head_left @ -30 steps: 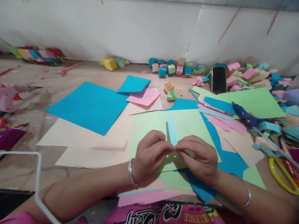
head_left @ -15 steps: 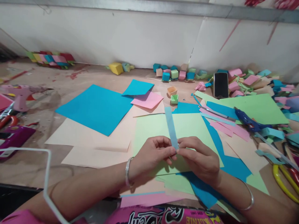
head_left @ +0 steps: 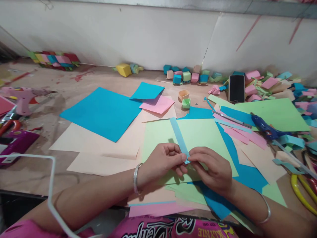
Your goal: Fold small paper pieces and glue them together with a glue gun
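My left hand (head_left: 163, 162) and my right hand (head_left: 210, 168) meet fingertip to fingertip over a light green paper sheet (head_left: 198, 135). Both pinch the near end of a narrow light blue paper strip (head_left: 178, 136). The strip runs away from me and leans to the left. Each wrist wears a silver bangle. The fingers of both hands are curled and pressed together on the strip.
A large blue sheet (head_left: 101, 112), peach sheets (head_left: 99, 145) and pink paper (head_left: 157, 104) lie on the left. A blue glue gun (head_left: 264, 127), paper strips and yellow scissors (head_left: 302, 191) are at right. A phone (head_left: 236, 88) and folded paper cubes (head_left: 185, 76) stand by the wall. A pink glue gun (head_left: 22, 97) lies far left.
The strip shows more length beyond my fingers and has tilted to the left. My hands stayed together over the green sheet. The camera shifted slightly.
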{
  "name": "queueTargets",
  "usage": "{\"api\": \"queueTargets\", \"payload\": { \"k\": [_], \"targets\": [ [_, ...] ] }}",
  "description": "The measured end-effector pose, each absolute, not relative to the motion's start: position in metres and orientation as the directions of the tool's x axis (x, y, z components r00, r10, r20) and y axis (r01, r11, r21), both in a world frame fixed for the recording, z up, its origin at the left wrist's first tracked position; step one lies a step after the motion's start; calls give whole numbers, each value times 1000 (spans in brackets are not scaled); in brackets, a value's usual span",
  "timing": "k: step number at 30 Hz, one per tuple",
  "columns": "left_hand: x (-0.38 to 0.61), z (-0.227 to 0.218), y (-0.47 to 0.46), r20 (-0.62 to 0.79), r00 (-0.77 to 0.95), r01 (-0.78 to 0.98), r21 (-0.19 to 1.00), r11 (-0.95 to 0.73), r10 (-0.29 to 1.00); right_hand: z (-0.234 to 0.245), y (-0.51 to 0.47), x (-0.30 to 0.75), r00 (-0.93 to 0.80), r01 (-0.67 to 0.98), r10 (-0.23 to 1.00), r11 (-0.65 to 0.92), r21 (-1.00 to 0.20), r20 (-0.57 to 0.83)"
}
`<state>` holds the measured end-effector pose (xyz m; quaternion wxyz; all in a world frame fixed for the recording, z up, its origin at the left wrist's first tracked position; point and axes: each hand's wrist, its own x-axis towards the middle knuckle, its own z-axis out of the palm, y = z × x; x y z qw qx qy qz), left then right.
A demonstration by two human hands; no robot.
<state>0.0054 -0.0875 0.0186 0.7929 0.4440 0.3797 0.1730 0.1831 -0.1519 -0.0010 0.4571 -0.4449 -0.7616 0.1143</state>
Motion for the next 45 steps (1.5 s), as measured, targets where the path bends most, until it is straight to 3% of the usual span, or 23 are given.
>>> {"api": "queueTargets", "payload": {
  "k": [11, 21, 28, 33, 38, 45],
  "targets": [
    [6, 17, -88, -437, 682, 177, 877, 447, 587, -2, -151, 179, -125, 503, 876, 460, -731, 465],
    [4, 7, -95, -380, 621, 278, 925, 261, 685, -11, -154, 179, 34, 365, 993, 89, -927, 109],
    [9, 13, -99, -409, 563, 227, 912, 342, 718, -2, -151, 177, 24, 191, 999, -30, -981, -26],
    [14, 19, -97, -404, 497, 76, 902, 425, 768, -6, -150, 180, 67, 191, 987, 128, -973, 143],
    [15, 19, -97, -290, 418, -28, 943, 331, 861, -11, -150, 180, 17, 349, 947, 296, -889, 322],
    [14, 16, -99, -165, 393, 51, 986, 158, 904, -2, -151, 175, 23, 485, 894, 381, -787, 447]
  ]
}}
